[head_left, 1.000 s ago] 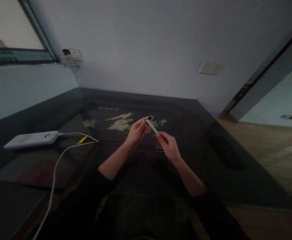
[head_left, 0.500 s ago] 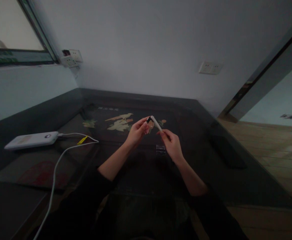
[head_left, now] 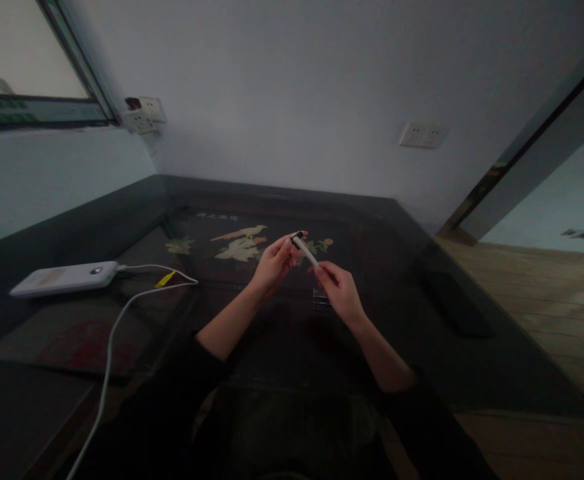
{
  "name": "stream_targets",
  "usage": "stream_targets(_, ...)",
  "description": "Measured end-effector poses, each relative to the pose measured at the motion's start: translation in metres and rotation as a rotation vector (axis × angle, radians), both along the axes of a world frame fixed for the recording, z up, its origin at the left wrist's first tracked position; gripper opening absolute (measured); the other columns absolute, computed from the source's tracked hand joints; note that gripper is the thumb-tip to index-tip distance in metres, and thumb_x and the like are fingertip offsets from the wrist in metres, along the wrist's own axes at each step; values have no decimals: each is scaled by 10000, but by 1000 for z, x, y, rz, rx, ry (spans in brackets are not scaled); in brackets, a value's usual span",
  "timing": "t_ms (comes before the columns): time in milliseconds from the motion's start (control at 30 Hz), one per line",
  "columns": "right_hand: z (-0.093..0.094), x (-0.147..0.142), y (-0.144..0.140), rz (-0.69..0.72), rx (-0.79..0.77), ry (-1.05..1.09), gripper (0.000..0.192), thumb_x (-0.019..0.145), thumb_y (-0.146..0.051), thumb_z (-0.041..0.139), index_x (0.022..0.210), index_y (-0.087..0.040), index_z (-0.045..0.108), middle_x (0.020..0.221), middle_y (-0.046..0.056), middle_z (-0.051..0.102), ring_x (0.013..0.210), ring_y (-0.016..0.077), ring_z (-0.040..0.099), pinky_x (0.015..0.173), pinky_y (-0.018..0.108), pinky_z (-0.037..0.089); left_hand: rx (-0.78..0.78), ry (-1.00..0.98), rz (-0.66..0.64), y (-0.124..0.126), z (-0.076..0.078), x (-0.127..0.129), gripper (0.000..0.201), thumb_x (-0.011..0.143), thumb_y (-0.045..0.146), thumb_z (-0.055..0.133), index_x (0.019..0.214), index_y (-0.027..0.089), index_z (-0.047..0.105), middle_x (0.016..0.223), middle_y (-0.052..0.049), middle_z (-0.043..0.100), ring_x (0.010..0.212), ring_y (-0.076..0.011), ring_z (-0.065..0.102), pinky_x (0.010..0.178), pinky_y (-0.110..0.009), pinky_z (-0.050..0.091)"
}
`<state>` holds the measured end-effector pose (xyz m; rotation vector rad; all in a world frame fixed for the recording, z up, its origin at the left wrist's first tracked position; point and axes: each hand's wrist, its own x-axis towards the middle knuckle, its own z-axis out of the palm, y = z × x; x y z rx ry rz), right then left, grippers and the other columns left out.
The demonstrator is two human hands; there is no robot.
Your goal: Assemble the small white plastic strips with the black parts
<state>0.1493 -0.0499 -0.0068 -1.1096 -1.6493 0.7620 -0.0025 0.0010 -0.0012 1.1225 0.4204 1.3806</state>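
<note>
My left hand [head_left: 273, 261] is closed in a pinch around a small black piece [head_left: 297, 236], too small and dark to name. A slim white stick [head_left: 306, 251] slants between my hands. My right hand [head_left: 339, 285] pinches its lower end, and its upper end meets the black piece at my left fingertips. Whether the two are joined or just touching, I cannot tell. Beside my right hand, partly hidden by it, a small dark object with shiny ridges [head_left: 321, 299] lies on the table.
The dark table [head_left: 272, 333] has a bird-and-flower picture [head_left: 239, 243] on its top. At left lies a white power bank [head_left: 65, 279] with a white cable [head_left: 109, 347] carrying a yellow tag [head_left: 165, 279]. A flat black object [head_left: 457, 305] lies right. Wall sockets [head_left: 423, 135] are behind.
The white stick's upper end has shifted left and down against the black piece, and the stick now lies flatter. My right hand has moved slightly left. My left hand has barely moved.
</note>
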Motion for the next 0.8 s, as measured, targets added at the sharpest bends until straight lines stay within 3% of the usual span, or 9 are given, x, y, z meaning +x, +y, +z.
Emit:
stream_targets(400, -1, 4, 4, -155, 76, -56, 319, 887, -407, 468, 829, -154, 653, 578, -12, 479, 508, 105, 398, 488, 243, 277, -1, 38, 43, 5, -8, -1, 479, 722, 456, 685, 1076, 138, 631, 508, 64, 463, 485, -55, 379, 519, -209, 316)
stream_targets(800, 1, -2, -2, 85, -55, 54, 359, 863, -473, 479, 853, -157, 648, 533, -32, 408, 470, 95, 367, 444, 227, 282, -48, -21, -9, 0, 3, -1, 478, 709, 488, 684, 1041, 146, 660, 523, 59, 408, 490, -52, 353, 500, -205, 324)
